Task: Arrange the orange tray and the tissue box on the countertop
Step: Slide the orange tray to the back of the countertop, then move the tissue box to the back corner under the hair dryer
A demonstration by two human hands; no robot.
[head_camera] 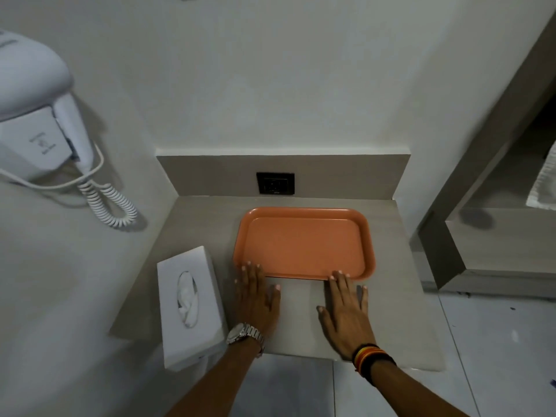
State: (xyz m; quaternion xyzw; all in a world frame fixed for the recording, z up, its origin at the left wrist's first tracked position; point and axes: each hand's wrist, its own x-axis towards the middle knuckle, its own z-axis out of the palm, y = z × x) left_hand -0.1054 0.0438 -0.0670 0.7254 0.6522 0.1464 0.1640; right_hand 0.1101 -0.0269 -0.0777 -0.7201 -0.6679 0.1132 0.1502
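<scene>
An empty orange tray (304, 243) lies flat on the grey countertop (301, 314), near the back right. A white tissue box (191, 305) stands at the counter's front left corner, a tissue poking out of its oval slot. My left hand (255, 296), with a metal watch at the wrist, lies flat on the counter, its fingertips touching the tray's near left rim. My right hand (346, 311), with coloured bands at the wrist, lies flat too, fingertips at the tray's near right rim. Neither hand grips anything.
A black wall socket (275, 183) sits in the backsplash behind the tray. A white wall-mounted hair dryer (39, 115) with a coiled cord hangs on the left wall. A mirror frame (451, 236) borders the right side. Tiled floor shows below the counter's front edge.
</scene>
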